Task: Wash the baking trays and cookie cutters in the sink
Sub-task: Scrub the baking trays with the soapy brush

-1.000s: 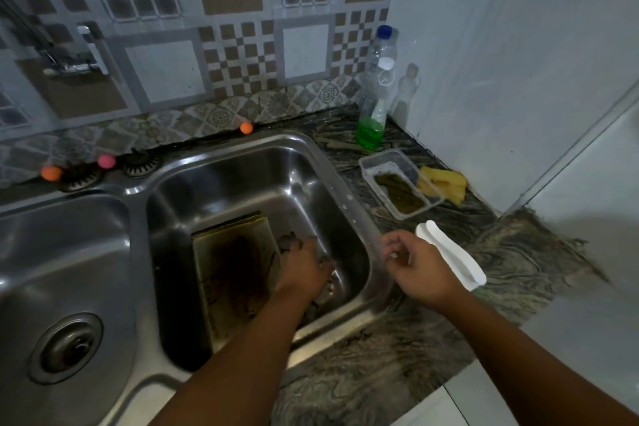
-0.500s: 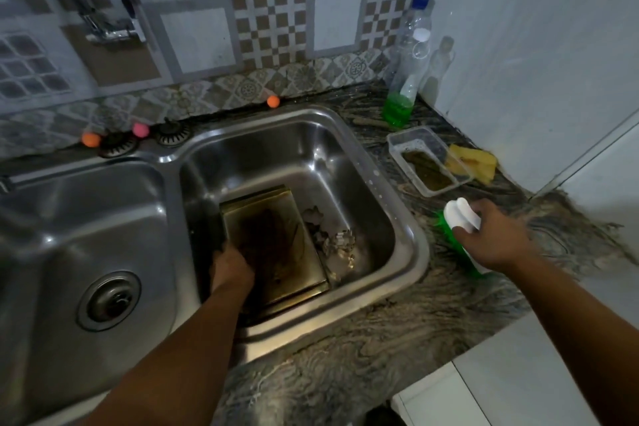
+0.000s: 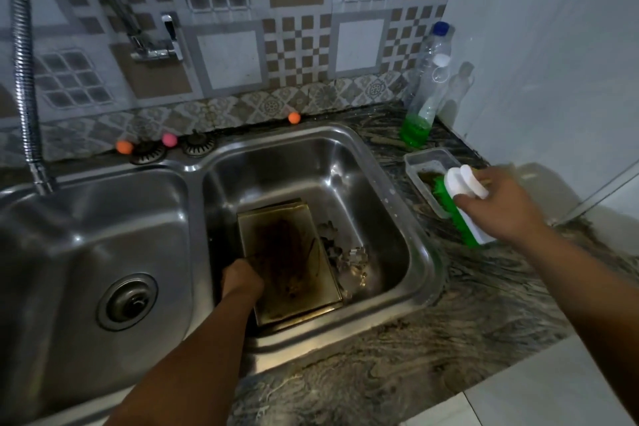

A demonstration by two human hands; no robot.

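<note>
Head view: the tray (image 3: 287, 259) lies in the right sink (image 3: 397, 183), cutters (image 3: 349, 261) at its 3 o'clock. Left hand (image 3: 242, 278) clamps the tray's near-left edge; right hand (image 3: 501, 207) grips a brush (image 3: 456, 197) over the bench (image 3: 449, 332). Scrubbing is just starting; next, bring the brush to the tray.

No lettering, brand, number or sign can be read anywhere in this dim kitchen view. The clear plastic bottle (image 3: 428, 86) of green liquid on the counter carries no legible label, the white-handled scrub brush (image 3: 461, 199) shows no marking, and the patterned wall tiles (image 3: 301, 45) bear only geometric designs.
</note>
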